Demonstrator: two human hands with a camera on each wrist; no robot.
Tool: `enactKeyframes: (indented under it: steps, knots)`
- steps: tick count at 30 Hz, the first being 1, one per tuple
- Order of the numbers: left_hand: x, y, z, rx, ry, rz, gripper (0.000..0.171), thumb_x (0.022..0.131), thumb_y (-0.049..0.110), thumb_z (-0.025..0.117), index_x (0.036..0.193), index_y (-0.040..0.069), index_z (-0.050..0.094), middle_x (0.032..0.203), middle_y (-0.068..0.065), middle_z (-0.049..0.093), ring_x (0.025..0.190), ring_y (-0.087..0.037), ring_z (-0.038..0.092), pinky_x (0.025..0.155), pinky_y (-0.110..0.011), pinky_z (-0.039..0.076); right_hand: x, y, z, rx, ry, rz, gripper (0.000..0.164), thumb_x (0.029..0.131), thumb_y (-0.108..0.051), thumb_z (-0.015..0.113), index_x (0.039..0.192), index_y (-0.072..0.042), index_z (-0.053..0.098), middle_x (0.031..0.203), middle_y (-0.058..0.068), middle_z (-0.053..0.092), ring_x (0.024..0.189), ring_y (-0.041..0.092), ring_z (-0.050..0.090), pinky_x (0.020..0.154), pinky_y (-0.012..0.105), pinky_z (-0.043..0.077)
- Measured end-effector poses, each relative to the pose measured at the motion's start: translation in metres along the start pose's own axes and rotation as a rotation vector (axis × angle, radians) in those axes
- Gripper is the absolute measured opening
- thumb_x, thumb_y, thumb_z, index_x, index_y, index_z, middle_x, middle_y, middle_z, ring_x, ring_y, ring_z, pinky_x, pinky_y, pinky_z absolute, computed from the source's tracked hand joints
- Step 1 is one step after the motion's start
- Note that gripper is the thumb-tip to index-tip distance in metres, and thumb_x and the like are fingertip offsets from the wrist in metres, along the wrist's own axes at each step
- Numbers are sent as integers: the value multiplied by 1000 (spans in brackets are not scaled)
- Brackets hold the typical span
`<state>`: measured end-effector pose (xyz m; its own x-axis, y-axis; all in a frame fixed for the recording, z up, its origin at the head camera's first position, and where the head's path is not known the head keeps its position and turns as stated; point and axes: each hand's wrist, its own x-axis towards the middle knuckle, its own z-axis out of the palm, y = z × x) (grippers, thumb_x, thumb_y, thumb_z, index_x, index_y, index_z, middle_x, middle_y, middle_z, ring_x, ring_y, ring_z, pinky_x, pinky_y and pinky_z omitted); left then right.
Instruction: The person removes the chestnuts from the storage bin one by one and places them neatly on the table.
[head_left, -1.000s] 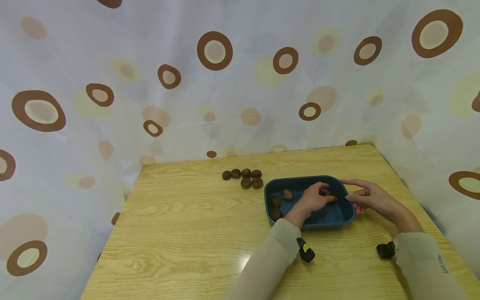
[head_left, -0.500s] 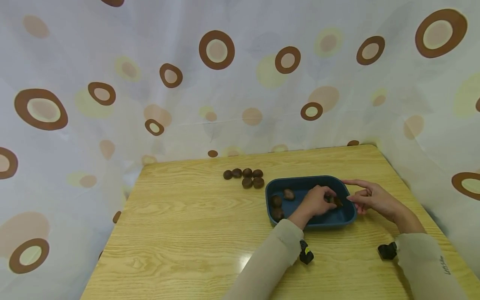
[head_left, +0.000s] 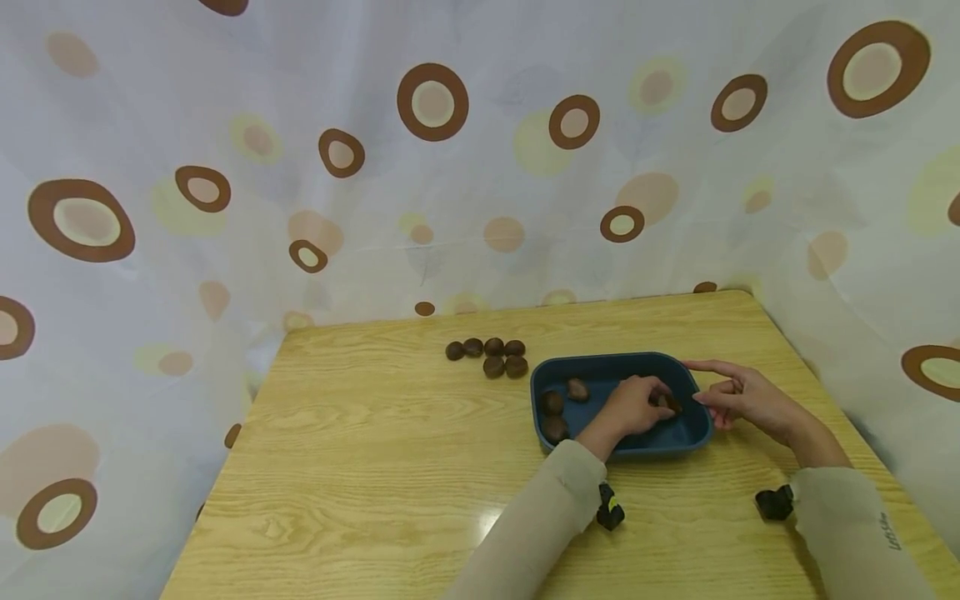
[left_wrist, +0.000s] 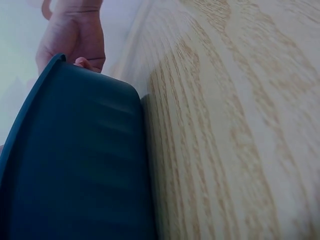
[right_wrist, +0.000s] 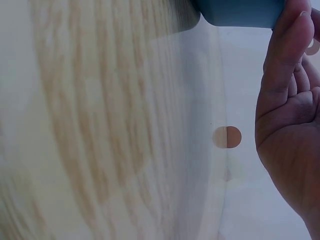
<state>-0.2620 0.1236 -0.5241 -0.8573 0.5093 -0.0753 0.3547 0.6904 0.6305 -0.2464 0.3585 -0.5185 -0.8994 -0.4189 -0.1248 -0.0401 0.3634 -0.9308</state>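
A blue rectangular bin point(head_left: 600, 450) stands on the wooden table. My left hand point(head_left: 633, 406) reaches into it and pinches a brown chestnut point(head_left: 672, 403) between thumb and fingers near the right end; the hand partly hides this chestnut. More chestnuts lie in the bin's left part: one point(head_left: 577, 389) lighter and apart, one point(head_left: 552, 403) by the left wall, and one point(head_left: 555, 429) near the front corner. At the bin's right end is my right hand point(head_left: 750, 402), its index finger straight along the outside and its thumb at the rim. The left wrist view shows only the bin's outer wall point(left_wrist: 85, 150).
Behind and left of the bin, several chestnuts point(head_left: 493, 367) sit on the table point(head_left: 360, 450) in a small cluster of two rows. A patterned cloth point(head_left: 480, 183) rises along the table's back and right sides.
My left hand has shifted slightly right inside the bin, and more of the chestnut at its fingertips shows. My right hand has stayed at the bin's end.
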Motion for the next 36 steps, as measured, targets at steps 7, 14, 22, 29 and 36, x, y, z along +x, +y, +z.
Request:
enactKeyframes:
  steps: [7, 14, 22, 29, 36]
  knots:
    - [1, -3, 2, -110, 44, -10, 29, 99, 25, 73, 128, 17, 71, 112, 5, 71, 100, -5, 64, 80, -16, 51, -1, 3, -1, 2, 4, 18, 62, 106, -20, 61, 161, -8, 35, 72, 8, 70, 64, 32, 68, 59, 44, 60]
    - [0, -3, 1, -228, 116, 13, 30, 98, 21, 74, 128, 18, 71, 115, 3, 66, 94, -4, 61, 77, -15, 51, 0, 5, -3, -4, 9, 10, 61, 107, -19, 61, 161, -8, 35, 69, 5, 66, 64, 32, 68, 59, 43, 60]
    - [-3, 0, -1, -411, 170, -2, 31, 97, 17, 74, 127, 20, 70, 116, 3, 61, 88, -2, 63, 72, -15, 54, 0, 3, -2, -11, 10, 30, 61, 106, -21, 61, 161, -8, 36, 69, 5, 66, 65, 33, 68, 60, 44, 61]
    - [-3, 3, -8, -641, 224, -25, 32, 96, 13, 74, 127, 21, 72, 119, 5, 62, 95, -5, 67, 76, -19, 57, -1, 1, -2, -26, 14, 30, 62, 106, -21, 62, 160, -7, 36, 68, 5, 66, 65, 34, 69, 60, 45, 61]
    - [-7, 3, -16, -736, 245, -34, 33, 96, 12, 74, 128, 20, 71, 119, 6, 61, 94, -4, 66, 76, -21, 57, 0, 0, -1, -18, 7, 27, 61, 106, -21, 62, 160, -8, 37, 67, 4, 65, 65, 34, 69, 60, 45, 61]
